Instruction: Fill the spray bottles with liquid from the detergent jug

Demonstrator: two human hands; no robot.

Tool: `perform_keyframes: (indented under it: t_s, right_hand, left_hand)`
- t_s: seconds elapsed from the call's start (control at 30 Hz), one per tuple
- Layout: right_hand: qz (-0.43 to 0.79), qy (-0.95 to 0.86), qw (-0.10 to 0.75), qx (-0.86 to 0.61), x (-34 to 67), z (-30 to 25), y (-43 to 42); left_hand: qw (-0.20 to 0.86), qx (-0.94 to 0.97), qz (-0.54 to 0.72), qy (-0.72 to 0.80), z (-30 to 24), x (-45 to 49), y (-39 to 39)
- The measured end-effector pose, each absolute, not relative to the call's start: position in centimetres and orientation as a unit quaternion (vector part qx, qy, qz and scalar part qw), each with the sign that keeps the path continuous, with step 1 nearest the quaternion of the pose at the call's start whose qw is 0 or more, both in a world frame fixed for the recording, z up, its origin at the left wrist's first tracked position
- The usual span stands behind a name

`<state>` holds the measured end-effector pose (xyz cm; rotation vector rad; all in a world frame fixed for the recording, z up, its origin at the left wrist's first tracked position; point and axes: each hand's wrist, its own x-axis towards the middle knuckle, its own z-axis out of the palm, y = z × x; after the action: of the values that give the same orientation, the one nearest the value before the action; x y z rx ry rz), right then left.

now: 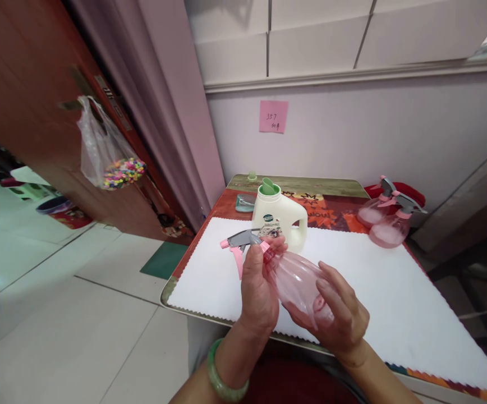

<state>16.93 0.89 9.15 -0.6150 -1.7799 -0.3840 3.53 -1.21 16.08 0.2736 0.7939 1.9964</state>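
A pink see-through spray bottle [296,278] with a grey and pink trigger head [239,241] lies tilted in both my hands, above the table's near edge. My left hand [260,286] is closed around its neck, just under the trigger head. Around the lower body, near the base, my right hand [340,311] is wrapped. Right behind the bottle stands a cream jug [283,210] with a side handle and a green spout [269,186] in its mouth; the spray bottle hides part of its front.
Two pink spray bottles [389,231] stand at the table's right edge beside a red object [409,193]. A white sheet [395,292] covers much of the table. A small green cap [252,175] and a glassy teal item [244,203] are behind. A bag of colourful bits [123,171] hangs from the door handle.
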Motion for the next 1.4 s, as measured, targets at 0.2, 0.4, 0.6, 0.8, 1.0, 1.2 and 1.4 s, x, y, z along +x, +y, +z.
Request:
perform_keyframes:
  t_s: [0.2, 0.4, 0.6, 0.8, 1.0, 1.2, 1.4]
  right_hand:
    - [-0.164, -0.761, 0.575, -0.250, 16.8, 9.7, 0.7]
    - [-0.165, -0.768, 0.568, -0.243, 17.0, 9.6, 0.8]
    - [-0.156, -0.762, 0.574, -0.255, 16.7, 8.8, 0.5]
    - [0.295, -0.672, 0.571, -0.369, 16.1, 10.2, -1.8]
    - [0.919, -0.202, 0.155, -0.302, 16.5, 12.5, -1.4]
    - [0.957, -0.134, 0.091, -0.241, 15.3, 12.5, -1.3]
    - [0.664, -0.456, 0.461, -0.372, 14.1, 11.1, -3.1]
  left_hand:
    - [0.474, 0.086, 0.815, 0.323, 17.0, 3.0, -1.7]
    - [0.453, 0.060, 0.822, 0.341, 17.3, 3.2, -2.3]
    - [0.456, 0.076, 0.828, 0.317, 16.6, 3.6, -2.1]
    - [0.511, 0.135, 0.809, 0.257, 15.7, 2.7, -1.7]
    - [0.530, 0.240, 0.778, 0.237, 14.8, 1.6, -1.7]
    - [0.505, 0.254, 0.786, 0.250, 14.8, 1.0, -1.7]
    - [0.375, 0.234, 0.832, 0.335, 15.2, 0.7, -1.3]
